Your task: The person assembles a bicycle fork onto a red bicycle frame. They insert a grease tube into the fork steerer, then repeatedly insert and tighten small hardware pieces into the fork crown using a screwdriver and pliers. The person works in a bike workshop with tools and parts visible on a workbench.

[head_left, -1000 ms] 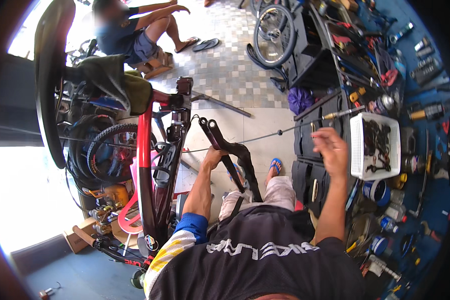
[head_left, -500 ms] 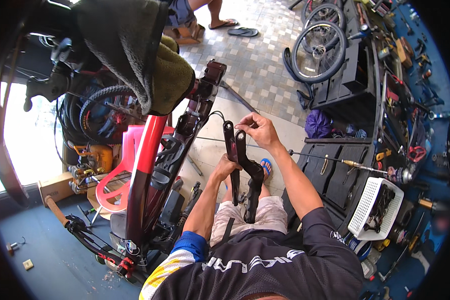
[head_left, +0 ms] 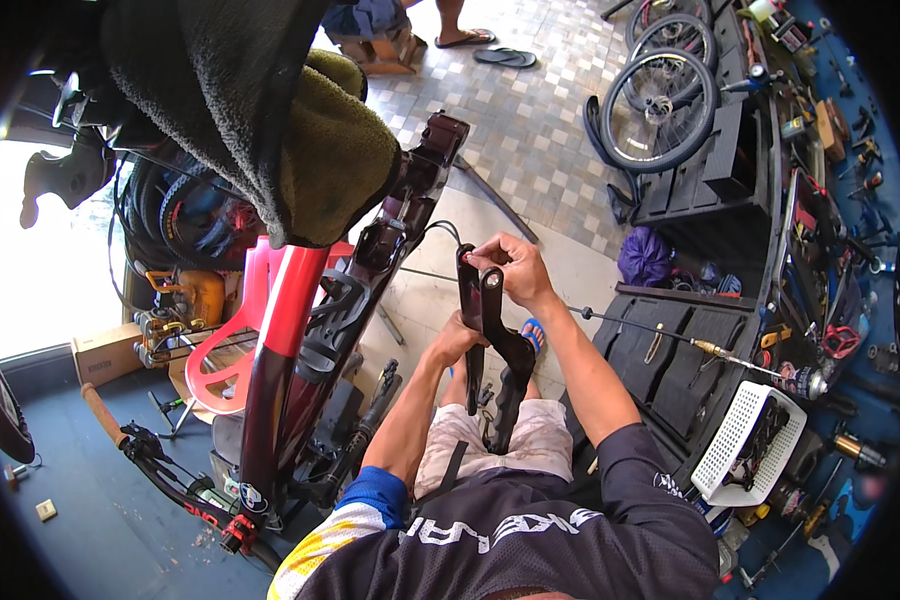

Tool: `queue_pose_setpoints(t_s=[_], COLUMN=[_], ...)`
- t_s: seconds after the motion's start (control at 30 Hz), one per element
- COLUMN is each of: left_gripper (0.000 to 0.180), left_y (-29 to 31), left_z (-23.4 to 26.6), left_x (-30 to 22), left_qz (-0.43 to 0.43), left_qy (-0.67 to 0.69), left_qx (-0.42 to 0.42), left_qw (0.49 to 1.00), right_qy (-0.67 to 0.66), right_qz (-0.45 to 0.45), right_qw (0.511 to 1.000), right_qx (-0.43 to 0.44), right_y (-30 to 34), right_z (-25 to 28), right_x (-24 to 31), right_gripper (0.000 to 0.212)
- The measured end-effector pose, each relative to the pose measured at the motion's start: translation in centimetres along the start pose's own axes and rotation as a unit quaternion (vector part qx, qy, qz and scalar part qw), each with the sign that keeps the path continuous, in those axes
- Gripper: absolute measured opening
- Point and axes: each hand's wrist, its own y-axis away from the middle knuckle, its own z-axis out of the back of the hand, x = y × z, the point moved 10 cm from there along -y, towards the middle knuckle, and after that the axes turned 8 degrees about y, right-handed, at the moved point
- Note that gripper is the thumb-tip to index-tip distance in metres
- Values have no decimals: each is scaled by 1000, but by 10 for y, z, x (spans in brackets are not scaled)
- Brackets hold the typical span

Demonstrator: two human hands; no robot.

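Note:
I hold a glossy black forked bicycle frame part, perhaps a rear swingarm, upright in front of my shorts. Its two arms end in round holes at the top. My left hand is wrapped round the left arm below its tip. My right hand has thumb and fingers pinched at the tip of that left arm; whatever they hold is too small to make out. The right arm's pale hole shows just below my right hand. Close on the left stands a red and maroon bicycle frame, with a dark green towel draped near its upper end.
A red plastic chair stands behind the frame. On the right, a black bench carries a white basket of dark parts; tools hang beyond. Bicycle wheels lean at the far right. Another person's foot shows at the top.
My right hand has moved left and slightly down, from above the right arm's hole to the left arm's tip. My left hand keeps its grip. The view has shifted slightly.

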Motion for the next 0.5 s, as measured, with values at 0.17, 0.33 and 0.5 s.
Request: queue_pose_setpoints(t_s=[0.17, 0.33, 0.5], left_gripper=[19, 20, 21], left_y=[5, 7, 6], left_z=[-2, -3, 2], left_x=[-10, -11, -4], left_qz=[9, 6, 10], left_qy=[-23, -24, -26], left_qx=[3, 1, -10], left_qw=[1000, 1000, 1000], right_qy=[256, 393, 415], right_qz=[179, 342, 343], right_qw=[949, 847, 836], right_qx=[-49, -109, -105], right_y=[5, 26, 28], right_z=[4, -5, -7], right_x=[34, 70, 72], right_gripper=[12, 10, 13])
